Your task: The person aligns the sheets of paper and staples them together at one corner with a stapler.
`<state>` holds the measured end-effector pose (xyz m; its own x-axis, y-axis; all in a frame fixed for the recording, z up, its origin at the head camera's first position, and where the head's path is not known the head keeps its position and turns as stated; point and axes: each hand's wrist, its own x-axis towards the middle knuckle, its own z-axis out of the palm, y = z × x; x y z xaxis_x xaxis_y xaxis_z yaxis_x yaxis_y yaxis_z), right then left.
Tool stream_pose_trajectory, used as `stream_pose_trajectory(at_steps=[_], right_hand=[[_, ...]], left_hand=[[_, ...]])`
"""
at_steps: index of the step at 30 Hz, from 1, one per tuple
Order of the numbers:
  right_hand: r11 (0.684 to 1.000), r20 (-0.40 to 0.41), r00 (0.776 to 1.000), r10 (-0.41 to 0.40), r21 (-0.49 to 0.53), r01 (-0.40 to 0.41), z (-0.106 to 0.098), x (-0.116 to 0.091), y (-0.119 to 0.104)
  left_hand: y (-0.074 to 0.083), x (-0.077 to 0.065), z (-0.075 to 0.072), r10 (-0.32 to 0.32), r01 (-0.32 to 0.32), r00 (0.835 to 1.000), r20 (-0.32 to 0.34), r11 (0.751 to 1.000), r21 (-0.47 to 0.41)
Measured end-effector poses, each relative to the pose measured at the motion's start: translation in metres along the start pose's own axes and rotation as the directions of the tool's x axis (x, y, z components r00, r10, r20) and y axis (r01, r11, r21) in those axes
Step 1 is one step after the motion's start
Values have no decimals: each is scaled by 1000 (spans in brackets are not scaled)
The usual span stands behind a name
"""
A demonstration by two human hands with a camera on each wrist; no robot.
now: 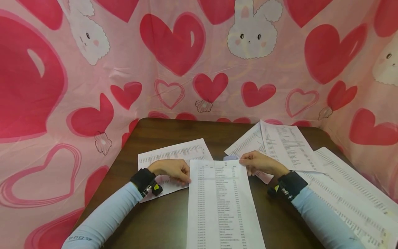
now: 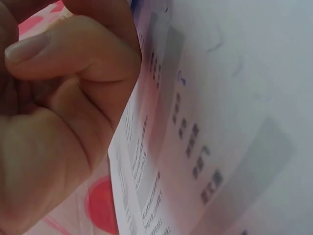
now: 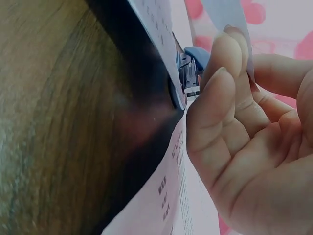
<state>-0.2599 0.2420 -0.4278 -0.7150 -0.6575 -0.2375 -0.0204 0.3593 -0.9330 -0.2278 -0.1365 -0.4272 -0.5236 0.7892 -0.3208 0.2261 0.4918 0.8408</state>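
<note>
A long printed sheet of paper (image 1: 217, 204) with columns of small text stands in the middle, tilted toward me. My left hand (image 1: 174, 170), fingers curled, pinches its left edge near the top; the fingertips are partly hidden in the left wrist view, where the printed paper (image 2: 234, 98) runs close beside the curled fingers. At the sheet's top right corner, my right hand (image 1: 262, 162) pinches the paper between thumb and fingers. The right wrist view shows this right hand (image 3: 254, 132) with the paper's edge between its fingertips.
Another printed sheet (image 1: 155, 155) lies under my left hand. Several overlapping printed sheets (image 1: 287, 147) cover the table's right side. A small blue-and-metal object (image 3: 191, 66), partly hidden, lies behind the held sheet. Pink heart-patterned cloth (image 1: 130, 52) surrounds the brown wooden table (image 1: 155, 224).
</note>
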Motion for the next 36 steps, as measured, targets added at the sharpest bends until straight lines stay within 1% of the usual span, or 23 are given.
stream_pose_trajectory(at_steps=[5, 12, 18, 22, 30, 36], right_hand=[[998, -12, 1000, 5, -62, -6, 1, -1, 0], [992, -36, 999, 25, -119, -29, 4, -2, -3], [980, -62, 997, 55, -187, -66, 6, 0, -1], [975, -57, 996, 76, -205, -86, 7, 2, 1], [965, -57, 997, 58, -254, -70, 8, 3, 0], [952, -63, 996, 70, -294, -86, 9, 6, 1]], left_hand=[[-1, 3, 4, 1, -2, 1000, 4, 999, 40], [4, 6, 5, -19, 18, 1000, 12, 996, 85], [5, 6, 6, -38, 35, 999, 38, 997, 70], [4, 4, 6, -42, 39, 997, 57, 998, 49], [5, 0, 4, -33, 30, 998, 58, 999, 43], [7, 1, 1, -35, 33, 997, 64, 999, 40]])
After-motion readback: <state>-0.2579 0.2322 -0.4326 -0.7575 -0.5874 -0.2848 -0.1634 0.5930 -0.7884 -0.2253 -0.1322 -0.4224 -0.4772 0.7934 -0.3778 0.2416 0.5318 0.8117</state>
